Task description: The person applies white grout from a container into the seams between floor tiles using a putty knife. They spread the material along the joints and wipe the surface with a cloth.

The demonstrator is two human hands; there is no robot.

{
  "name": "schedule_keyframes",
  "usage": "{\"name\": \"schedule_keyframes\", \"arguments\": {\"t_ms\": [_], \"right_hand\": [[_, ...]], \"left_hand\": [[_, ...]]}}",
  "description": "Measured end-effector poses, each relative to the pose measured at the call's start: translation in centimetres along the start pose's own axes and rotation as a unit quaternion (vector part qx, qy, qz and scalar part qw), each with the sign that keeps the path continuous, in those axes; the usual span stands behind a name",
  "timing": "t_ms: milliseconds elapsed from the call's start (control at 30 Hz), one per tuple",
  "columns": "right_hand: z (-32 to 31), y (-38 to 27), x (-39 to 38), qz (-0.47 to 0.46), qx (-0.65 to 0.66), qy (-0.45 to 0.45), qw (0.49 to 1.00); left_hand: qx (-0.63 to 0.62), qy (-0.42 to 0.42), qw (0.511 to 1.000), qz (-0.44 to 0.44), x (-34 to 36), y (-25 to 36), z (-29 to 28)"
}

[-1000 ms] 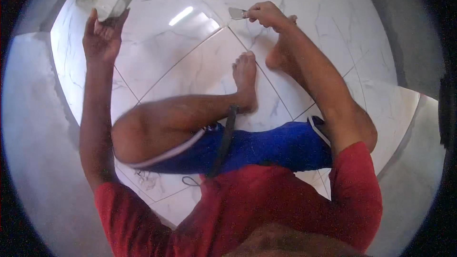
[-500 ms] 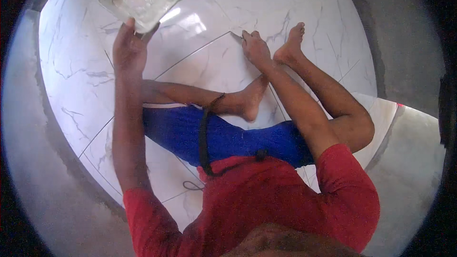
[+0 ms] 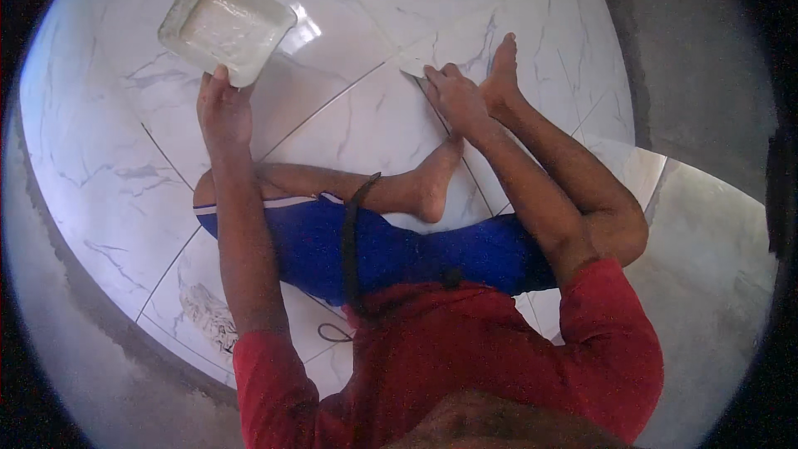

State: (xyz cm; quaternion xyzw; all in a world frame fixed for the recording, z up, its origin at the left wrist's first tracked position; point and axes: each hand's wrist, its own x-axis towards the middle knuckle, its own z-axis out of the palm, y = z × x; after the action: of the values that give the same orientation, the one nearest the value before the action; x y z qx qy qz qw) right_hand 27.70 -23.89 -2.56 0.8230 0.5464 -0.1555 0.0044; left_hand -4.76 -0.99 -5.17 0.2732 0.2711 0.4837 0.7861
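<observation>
Whitish crumpled bundle sits partly behind the left forearm, hand gripping tub

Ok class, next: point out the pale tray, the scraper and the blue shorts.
Pale tray (image 3: 267, 46), head view: on its right-hand wall.
Scraper (image 3: 412, 67), head view: on its flat blade.
Blue shorts (image 3: 407, 254), head view: on the cloth near the middle.

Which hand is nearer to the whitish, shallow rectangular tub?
Left. The left hand grips the tub by its near edge; the right hand is well to the tub's right, holding a pale, flat-bladed scraper.
</observation>
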Motion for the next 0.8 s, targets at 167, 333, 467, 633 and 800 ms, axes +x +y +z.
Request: {"name": "schedule_keyframes", "arguments": {"t_ms": [167,333,467,633,800], "right_hand": [[0.5,-0.9,1.2,-0.016,0.032,0.043,0.998],[2.8,-2.9,0.7,0.016,0.096,0.007,0.995],[6.2,-2.1,-1.8,-0.005,0.101,0.033,0.994],[5.1,-1.5,-2.6,0.001,0.05,0.01,0.999],[-0.2,-3.1,2.7,-0.011,0.018,0.046,0.999]], "left_hand": [[-0.025,0.032,0.999,0.001,-0.3,-0.3,0.4],[-0.033,0.036,0.999,0.007,-0.3,-0.5,0.1],[-0.036,0.036,0.999,0.003,-0.2,-0.6,0.4],[-0.055,0.029,0.998,0.007,-0.2,-0.4,-0.1],[-0.032,0.046,0.998,0.003,-0.3,-0.4,0.6]]}}
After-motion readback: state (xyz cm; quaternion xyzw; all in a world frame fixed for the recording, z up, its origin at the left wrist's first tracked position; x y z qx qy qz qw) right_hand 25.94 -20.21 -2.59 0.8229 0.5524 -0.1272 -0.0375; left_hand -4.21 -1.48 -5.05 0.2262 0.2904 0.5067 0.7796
